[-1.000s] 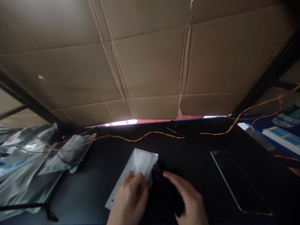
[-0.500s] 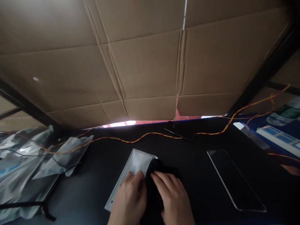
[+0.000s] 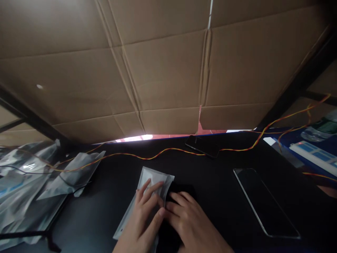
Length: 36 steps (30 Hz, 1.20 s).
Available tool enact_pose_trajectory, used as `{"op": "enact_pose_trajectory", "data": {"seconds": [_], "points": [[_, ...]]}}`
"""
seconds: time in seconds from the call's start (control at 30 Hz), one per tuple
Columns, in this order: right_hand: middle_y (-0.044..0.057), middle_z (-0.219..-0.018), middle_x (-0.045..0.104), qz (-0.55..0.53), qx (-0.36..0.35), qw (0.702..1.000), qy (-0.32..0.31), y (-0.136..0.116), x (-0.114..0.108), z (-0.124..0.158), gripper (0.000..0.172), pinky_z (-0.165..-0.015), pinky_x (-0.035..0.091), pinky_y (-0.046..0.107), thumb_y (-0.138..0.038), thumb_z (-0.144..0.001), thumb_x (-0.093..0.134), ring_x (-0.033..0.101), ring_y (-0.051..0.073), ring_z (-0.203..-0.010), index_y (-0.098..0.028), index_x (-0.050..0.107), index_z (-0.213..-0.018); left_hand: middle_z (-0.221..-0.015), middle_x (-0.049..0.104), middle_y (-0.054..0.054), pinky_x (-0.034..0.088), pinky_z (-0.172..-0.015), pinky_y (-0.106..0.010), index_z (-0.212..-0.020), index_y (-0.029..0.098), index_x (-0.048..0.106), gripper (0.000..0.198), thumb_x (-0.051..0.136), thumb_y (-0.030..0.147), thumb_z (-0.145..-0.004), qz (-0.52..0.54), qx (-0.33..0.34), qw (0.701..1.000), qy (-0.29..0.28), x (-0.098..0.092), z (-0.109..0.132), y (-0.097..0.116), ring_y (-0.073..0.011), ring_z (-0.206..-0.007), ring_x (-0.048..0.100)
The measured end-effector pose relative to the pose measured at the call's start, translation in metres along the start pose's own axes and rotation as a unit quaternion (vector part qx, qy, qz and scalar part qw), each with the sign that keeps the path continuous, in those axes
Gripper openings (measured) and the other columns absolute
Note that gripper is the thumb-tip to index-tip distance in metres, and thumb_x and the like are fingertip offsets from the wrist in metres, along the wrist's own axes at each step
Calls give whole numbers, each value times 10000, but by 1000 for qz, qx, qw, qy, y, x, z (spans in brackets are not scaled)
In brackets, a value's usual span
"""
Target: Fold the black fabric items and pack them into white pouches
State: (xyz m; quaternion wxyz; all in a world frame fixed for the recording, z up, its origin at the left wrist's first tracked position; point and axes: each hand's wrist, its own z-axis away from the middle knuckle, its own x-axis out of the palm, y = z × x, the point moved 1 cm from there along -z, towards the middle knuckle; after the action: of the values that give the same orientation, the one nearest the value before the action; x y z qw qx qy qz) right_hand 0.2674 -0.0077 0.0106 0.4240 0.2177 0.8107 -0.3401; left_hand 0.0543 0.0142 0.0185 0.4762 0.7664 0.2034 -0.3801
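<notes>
A frosted, translucent plastic bag (image 3: 155,174) lies slanted on the black table at the near middle. My left hand (image 3: 143,211) rests on top of it, fingers spread and extended. Close by on the right, my right hand (image 3: 185,218) has its fingers stretched toward the bag's right edge, with the fingertips touching or very near it. A black, soft-looking item (image 3: 168,232) sits between and under my hands; its outline merges with the dark tabletop, so its kind and extent are unclear.
A phone (image 3: 265,203) lies on the right, another dark phone (image 3: 202,146) near the far edge. Red-yellow twisted wire (image 3: 137,156) crosses the table. Several plastic bags (image 3: 28,189) pile up at left. A bottle (image 3: 319,128) and white-blue strip (image 3: 314,154) stand right; cardboard (image 3: 168,73) closes the back.
My left hand has gone from a closed, pinching shape to spread fingers on the bag. The bag has shifted slightly left, and its right edge now covers where the black item showed.
</notes>
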Motion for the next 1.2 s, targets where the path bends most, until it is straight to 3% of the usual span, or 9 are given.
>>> {"op": "enact_pose_trajectory", "data": {"seconds": [0.1, 0.23, 0.43, 0.57, 0.67, 0.83, 0.93, 1.07, 1.2], "points": [[-36, -1215, 838, -3, -49, 999, -7, -4, 5, -4, 288, -1211, 472, 345, -375, -1035, 740, 676, 195, -1309, -275, 734, -1305, -1738, 479, -50, 516, -1193, -604, -1522, 347, 667, 424, 530, 377, -1122, -14, -6, 999, -40, -7, 3, -12, -371, -1630, 405], [-57, -1080, 855, 3, -63, 998, -7, -10, 26, -9, 147, -1213, 464, 329, -253, -1089, 644, 726, 161, -1191, -275, 782, -1134, -1779, 341, -33, 344, -1215, -723, -1724, 430, 324, 599, 488, 437, -1148, -41, 19, 992, -118, -11, 4, -14, -396, -1647, 273], [99, -1458, 746, -66, 144, 987, -30, -13, 43, -19, 505, -1287, 403, 484, -340, -906, 768, 623, 312, -1439, -186, 733, -1386, -1780, 283, -47, 428, -1194, -658, -1741, 446, 185, 676, 509, 465, -1147, -35, 18, 990, -135, -20, 9, 0, -371, -1636, 276], [57, -1426, 764, -110, 148, 981, -51, -10, 33, -21, 425, -1272, 394, 470, -229, -832, 748, 601, 302, -1454, -247, 773, -1256, -1782, 331, 5, 438, -1195, -669, -1717, 495, 273, 554, 399, 465, -1178, -78, 25, 988, -132, -24, 6, -14, -354, -1625, 378], [21, -1389, 776, -145, 150, 976, -63, -4, 19, -21, 486, -1250, 396, 423, -154, -799, 697, 625, 265, -1409, -275, 753, -1266, -1799, 321, 13, 375, -1223, -719, -1728, 492, 263, 553, 338, 541, -1182, -97, 52, 984, -140, -22, 4, -32, -362, -1655, 327], [32, -1454, 739, -139, 212, 966, -52, -6, 16, -27, 548, -1218, 430, 403, -60, -774, 625, 631, 242, -1395, -247, 751, -1273, -1835, 201, -94, 296, -1254, -731, -1784, 356, 14, 1088, 452, 905, -955, -77, 94, 977, -174, -18, 7, -44, -427, -1681, 168], [91, -1484, 723, -116, 181, 970, -111, -9, 26, -28, 472, -1252, 413, 484, -145, -885, 650, 549, 318, -1502, -214, 757, -1339, -1839, 149, -113, 312, -1238, -740, -1781, 360, -33, 1245, 484, 988, -840, -80, 100, 973, -191, -17, 9, -41, -463, -1666, 174], [183, -1583, 636, -131, 117, 971, -163, -10, 28, -25, 507, -1370, 215, 538, -347, -1018, 640, 362, 360, -1642, -129, 704, -1471, -1846, 89, -108, 331, -1240, -731, -1786, 343, -2, 1106, 306, 965, -925, -81, 104, 979, -158, -12, 11, -29, -460, -1670, 145], [139, -1688, 531, -203, 86, 961, -166, -9, 1, -27, 637, -1397, 83, 450, -384, -1068, 613, 330, 256, -1664, -159, 515, -1655, -1843, 189, -89, 462, -1217, -668, -1787, 352, 97, 834, 270, 778, -1091, -113, 96, 981, -124, -16, 14, -21, -423, -1675, 261]]}}
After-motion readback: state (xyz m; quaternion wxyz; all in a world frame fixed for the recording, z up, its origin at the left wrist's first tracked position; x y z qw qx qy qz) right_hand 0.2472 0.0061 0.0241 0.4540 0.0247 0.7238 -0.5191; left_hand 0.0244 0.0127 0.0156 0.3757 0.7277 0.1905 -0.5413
